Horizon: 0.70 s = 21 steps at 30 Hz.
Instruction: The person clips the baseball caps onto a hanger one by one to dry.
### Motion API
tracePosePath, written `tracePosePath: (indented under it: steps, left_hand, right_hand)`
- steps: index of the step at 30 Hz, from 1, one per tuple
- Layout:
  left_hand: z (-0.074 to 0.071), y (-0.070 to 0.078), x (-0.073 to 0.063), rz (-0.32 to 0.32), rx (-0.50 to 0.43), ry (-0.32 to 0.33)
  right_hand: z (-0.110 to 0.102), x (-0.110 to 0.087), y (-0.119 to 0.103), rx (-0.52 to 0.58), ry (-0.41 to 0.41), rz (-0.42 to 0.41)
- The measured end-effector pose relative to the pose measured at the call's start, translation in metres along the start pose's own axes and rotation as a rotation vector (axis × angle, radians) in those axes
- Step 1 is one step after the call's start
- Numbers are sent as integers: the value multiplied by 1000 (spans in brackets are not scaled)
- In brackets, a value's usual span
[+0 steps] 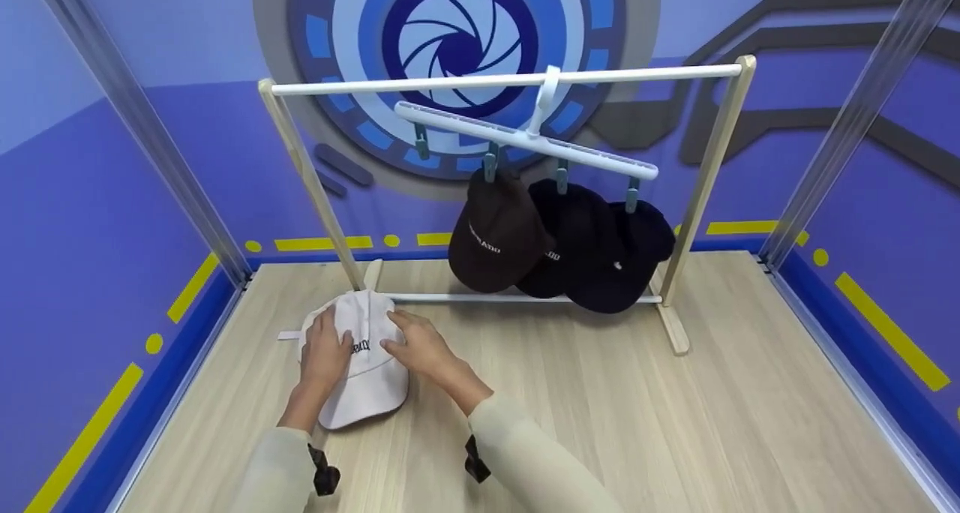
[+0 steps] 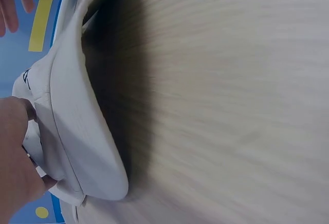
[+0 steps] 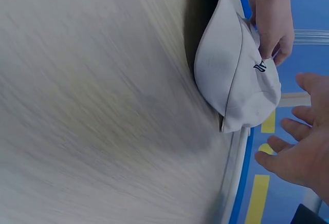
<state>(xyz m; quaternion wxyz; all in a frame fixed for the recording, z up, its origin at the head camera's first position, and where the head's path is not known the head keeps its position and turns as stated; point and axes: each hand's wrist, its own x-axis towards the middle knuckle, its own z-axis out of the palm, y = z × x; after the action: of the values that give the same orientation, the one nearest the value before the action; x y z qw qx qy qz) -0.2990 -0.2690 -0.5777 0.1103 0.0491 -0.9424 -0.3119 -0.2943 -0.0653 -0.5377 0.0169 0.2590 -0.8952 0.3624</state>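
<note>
A pale baseball cap (image 1: 367, 393) with dark lettering lies on the wooden tabletop, its brim towards me. My left hand (image 1: 324, 352) rests on the left side of its crown, thumb near the lettering; the left wrist view shows that hand (image 2: 18, 157) touching the fabric. At the crown's right side is my right hand (image 1: 424, 348), fingers spread. In the right wrist view, a gap shows between this right hand (image 3: 303, 142) and the cap (image 3: 221, 64). A strap end (image 1: 289, 335) sticks out at the cap's left.
Behind stands a wooden rack (image 1: 712, 175) with a white top rail (image 1: 337, 88). A tilted white clip hanger (image 1: 465, 127) hangs from it, carrying a dark brown cap (image 1: 495, 228) and two black caps (image 1: 630, 258). The leftmost clip (image 1: 421, 142) holds nothing. Blue-purple walls enclose the table.
</note>
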Motion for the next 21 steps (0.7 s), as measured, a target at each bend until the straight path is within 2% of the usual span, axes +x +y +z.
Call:
tracePosePath:
  steps: [6, 10, 17, 21]
  left_hand:
    - [5, 0, -11, 56, -33, 45]
    - [9, -1, -23, 101, -58, 81]
    - [13, 4, -41, 134, -64, 87]
    - [15, 7, -49, 154, -71, 90]
  right_hand:
    - [3, 1, 4, -56, -12, 11]
    - [4, -3, 6, -71, -22, 23]
    - [15, -10, 12, -71, -67, 79]
    - [21, -13, 13, -69, -49, 78]
